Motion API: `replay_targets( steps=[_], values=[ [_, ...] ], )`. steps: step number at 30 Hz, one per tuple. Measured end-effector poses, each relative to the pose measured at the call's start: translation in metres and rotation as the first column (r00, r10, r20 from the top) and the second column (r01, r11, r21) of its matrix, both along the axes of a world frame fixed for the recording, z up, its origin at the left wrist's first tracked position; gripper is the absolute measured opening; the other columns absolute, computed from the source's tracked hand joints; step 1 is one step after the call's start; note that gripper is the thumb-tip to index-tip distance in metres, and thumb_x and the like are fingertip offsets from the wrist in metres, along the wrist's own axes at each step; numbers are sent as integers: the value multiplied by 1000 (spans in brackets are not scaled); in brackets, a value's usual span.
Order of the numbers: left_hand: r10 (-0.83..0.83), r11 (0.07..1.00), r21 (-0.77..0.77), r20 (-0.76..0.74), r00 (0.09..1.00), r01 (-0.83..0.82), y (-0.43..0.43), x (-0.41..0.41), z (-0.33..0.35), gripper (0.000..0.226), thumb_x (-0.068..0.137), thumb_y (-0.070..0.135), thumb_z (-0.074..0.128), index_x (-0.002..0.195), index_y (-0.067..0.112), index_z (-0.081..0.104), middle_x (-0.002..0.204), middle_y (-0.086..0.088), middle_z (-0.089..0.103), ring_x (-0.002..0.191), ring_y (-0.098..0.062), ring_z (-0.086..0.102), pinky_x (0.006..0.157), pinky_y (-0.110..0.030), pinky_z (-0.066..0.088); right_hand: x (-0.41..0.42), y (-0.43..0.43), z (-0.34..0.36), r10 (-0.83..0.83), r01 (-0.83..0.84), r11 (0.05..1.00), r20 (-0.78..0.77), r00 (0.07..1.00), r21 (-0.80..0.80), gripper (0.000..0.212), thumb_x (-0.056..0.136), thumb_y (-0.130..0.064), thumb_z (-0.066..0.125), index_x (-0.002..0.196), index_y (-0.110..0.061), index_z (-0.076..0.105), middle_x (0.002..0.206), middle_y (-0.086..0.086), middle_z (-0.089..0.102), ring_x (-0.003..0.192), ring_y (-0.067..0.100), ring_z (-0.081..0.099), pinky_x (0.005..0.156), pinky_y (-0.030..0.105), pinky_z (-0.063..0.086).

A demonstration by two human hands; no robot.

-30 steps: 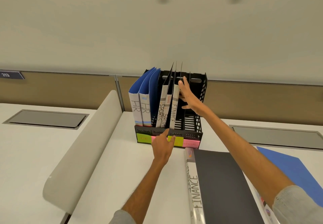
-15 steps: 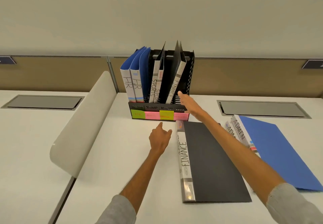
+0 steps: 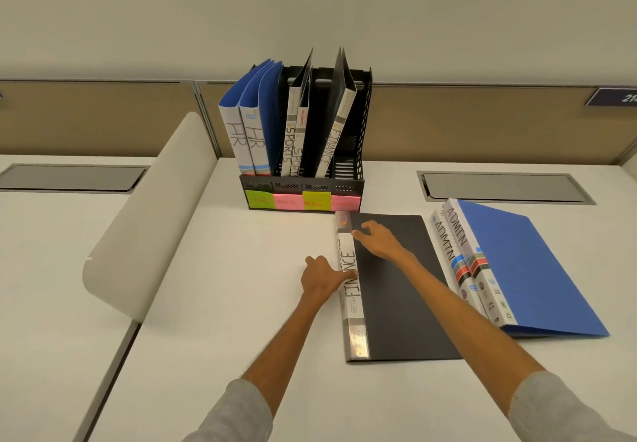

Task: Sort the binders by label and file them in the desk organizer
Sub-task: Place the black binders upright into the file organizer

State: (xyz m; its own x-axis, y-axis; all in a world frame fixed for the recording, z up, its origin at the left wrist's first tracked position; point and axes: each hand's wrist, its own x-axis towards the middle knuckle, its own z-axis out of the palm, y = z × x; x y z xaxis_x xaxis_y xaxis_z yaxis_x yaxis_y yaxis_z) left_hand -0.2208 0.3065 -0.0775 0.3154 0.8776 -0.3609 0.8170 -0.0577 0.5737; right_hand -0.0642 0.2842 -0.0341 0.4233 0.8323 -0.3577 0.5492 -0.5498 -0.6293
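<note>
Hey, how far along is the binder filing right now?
Done: two HR binders, two SPORTS binders and one upright FINANCE binder stand in the organizer. In hand: left hand and right hand are on the flat FINANCE binder. Left: that one, plus two ADMIN binders lying on the desk.

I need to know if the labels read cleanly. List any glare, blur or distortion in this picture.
Head view throughout: glare whitens the clear lower spine of the flat Finance binder; the sticky notes on the organizer are washed out, the pink ones hard to read; the wide lens splays the desk edges; the left hand and right hand look slightly soft.
</note>
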Motion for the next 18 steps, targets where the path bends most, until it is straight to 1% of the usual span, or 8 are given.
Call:
replay_targets(
  steps=[2,4,6,9,12,15,17,18],
  values=[
    [-26,1000,-16,-1,1000,26,-6,0,-4,81,68,67,72,124,14,49,128,-10,49,111,-25,58,86,-33,51,0,-4,-8,2,1,999,53,999,-54,60,96,-45,53,142,-8,41,147,15,41,132,32,45,108,44,40],
    [-49,999,0,7,999,49,-12,1,-8,85,64,69,74,125,15,48,125,-9,48,110,-23,56,85,-33,52,-2,-9,-16,10,4,994,123,992,-111,64,93,-51,54,139,-9,42,145,16,41,130,33,45,107,47,41],
    [-70,997,17,11,997,70,-19,1,-11,87,62,69,75,126,18,48,121,-8,48,109,-21,55,85,-33,53,-6,-12,-23,40,-14,989,180,983,-145,71,91,-57,54,142,-10,39,147,15,37,133,33,40,108,52,39],
    [-92,996,8,17,996,92,-26,2,-15,92,61,67,77,134,20,45,124,-7,46,114,-20,49,92,-35,52,-12,-14,-28,83,-49,987,221,972,-152,78,89,-61,52,146,-12,33,151,15,32,139,34,34,110,55,36],
    [-6,999,-52,69,998,10,-31,7,-15,95,61,56,83,137,18,41,128,-7,45,120,-21,43,97,-34,45,-12,-15,-30,84,-56,988,205,975,-141,77,91,-62,50,146,-12,33,151,16,31,139,35,32,112,54,34],
    [90,990,-112,58,994,-83,-35,20,-11,84,61,43,87,129,14,47,126,-7,52,120,-22,41,100,-32,39,-11,-16,-29,67,-47,992,166,984,-118,73,92,-60,49,146,-12,36,150,16,33,138,36,34,112,52,34],
    [175,975,-149,55,983,-165,-38,28,-9,80,60,34,89,125,11,48,124,-8,53,119,-24,41,101,-33,38,-10,-18,-29,54,-39,994,145,988,-104,71,92,-59,50,145,-13,37,149,15,35,136,36,37,111,50,36],
    [219,964,-175,87,972,-202,-40,30,-8,79,59,29,89,124,9,49,123,-9,53,119,-25,43,101,-34,41,-9,-19,-28,49,-35,995,135,990,-98,71,92,-58,50,145,-13,38,148,15,36,135,35,39,111,49,37]
  ],
)
